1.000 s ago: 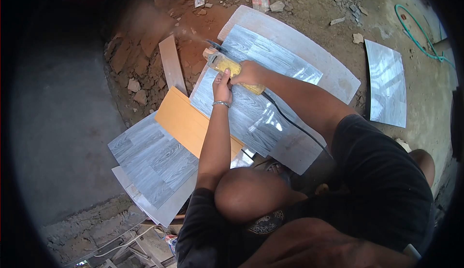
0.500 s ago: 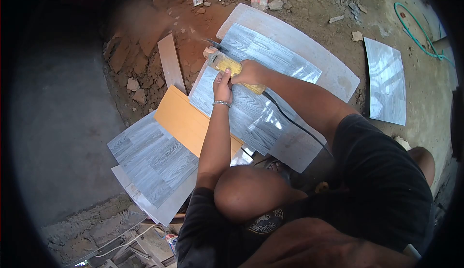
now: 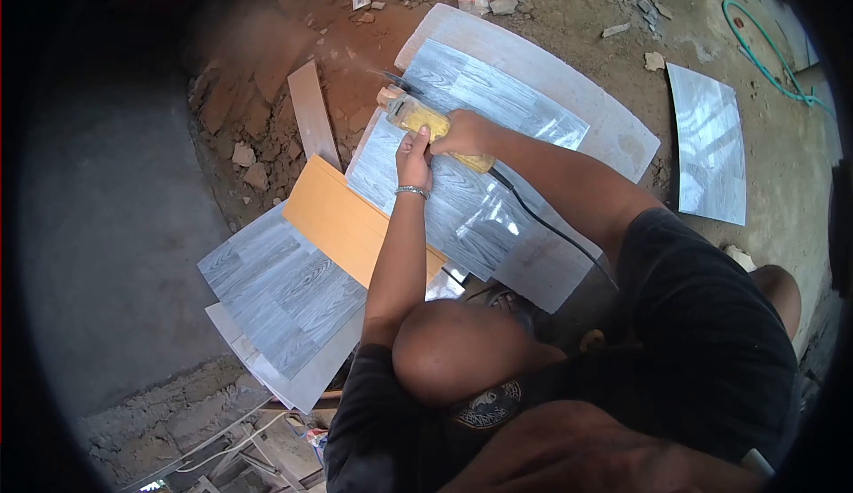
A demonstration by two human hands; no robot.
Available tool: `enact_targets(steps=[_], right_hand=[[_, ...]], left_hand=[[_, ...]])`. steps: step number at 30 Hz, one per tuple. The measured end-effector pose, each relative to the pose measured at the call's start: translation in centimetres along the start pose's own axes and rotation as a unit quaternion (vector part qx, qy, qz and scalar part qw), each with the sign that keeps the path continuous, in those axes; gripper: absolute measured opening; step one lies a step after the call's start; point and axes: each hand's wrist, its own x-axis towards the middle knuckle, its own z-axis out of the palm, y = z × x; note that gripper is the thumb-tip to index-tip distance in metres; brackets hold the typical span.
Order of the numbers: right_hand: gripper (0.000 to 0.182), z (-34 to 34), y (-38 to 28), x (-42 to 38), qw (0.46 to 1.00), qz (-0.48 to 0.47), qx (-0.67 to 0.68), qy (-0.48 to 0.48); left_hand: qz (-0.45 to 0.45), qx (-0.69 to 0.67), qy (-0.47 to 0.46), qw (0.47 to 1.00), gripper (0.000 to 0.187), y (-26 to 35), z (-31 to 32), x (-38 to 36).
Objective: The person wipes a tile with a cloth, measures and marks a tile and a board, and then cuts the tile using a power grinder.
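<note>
A yellow angle grinder [image 3: 416, 118] with a dusty body lies across a grey wood-patterned tile [image 3: 489, 93]. Its blade [image 3: 395, 79] meets the tile near the far left edge, and dust sprays off to the upper left. My right hand [image 3: 464, 132] is wrapped around the grinder's rear body. Closed against the near side of the tool is my left hand [image 3: 414, 157], thumb up on the yellow housing. From the grinder's back end a black cord [image 3: 551, 229] runs toward my right arm. Under the tile sits a larger pale slab [image 3: 613, 129].
An orange-yellow board [image 3: 333, 218] lies left of the tile, over another grey wood-patterned tile [image 3: 275, 289]. A narrow tan strip [image 3: 313, 111] rests on rubble. At right are a loose tile [image 3: 708, 147] and a green hose [image 3: 766, 59]. My bent knee [image 3: 471, 351] is close below.
The grinder and both hands have shifted very slightly right and toward me across the tile. Dust still sprays from the blade, and the grips look the same.
</note>
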Motion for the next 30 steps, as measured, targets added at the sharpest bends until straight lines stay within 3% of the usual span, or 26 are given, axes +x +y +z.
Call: enact_targets(steps=[30], right_hand=[[0.080, 0.4, 2.5, -2.5, 1.000, -0.005, 0.001, 0.016]], left_hand=[[-0.018, 0.003, -0.008, 1.000, 0.023, -1.5, 1.3, -2.4]])
